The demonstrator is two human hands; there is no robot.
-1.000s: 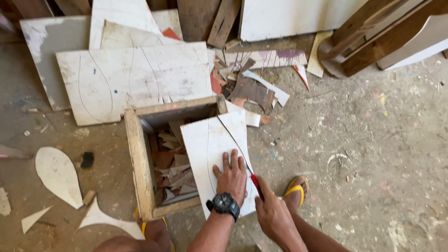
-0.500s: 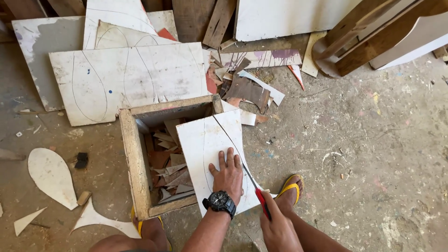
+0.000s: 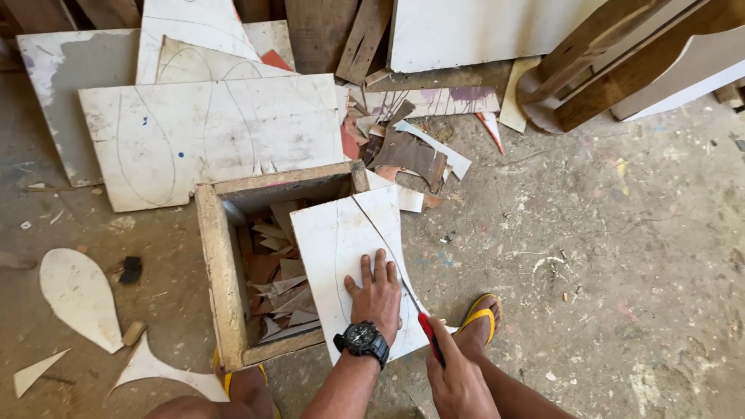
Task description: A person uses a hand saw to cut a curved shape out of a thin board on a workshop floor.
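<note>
Right hand (image 3: 458,380) hides the saw's grip; bottom edge crops both forearms.

Large white boards (image 3: 209,136) marked with pencilled curves lie flat on the dusty concrete floor (image 3: 621,256) at ten o'clock, overlapping one another. At twelve o'clock a clean white panel (image 3: 481,31) leans upright, with dark wooden planks (image 3: 341,35) just beside it. Curved brown timber pieces (image 3: 621,70) rest at two o'clock. Near the centre, a heap of torn brown and white offcuts (image 3: 411,147) is strewn about. At eight o'clock lies a white teardrop-shaped cutout (image 3: 77,295), a small black block (image 3: 130,269) near it, and pointed white scraps (image 3: 163,368) toward seven o'clock. A yellow sandal (image 3: 481,316) shows at five o'clock
</note>
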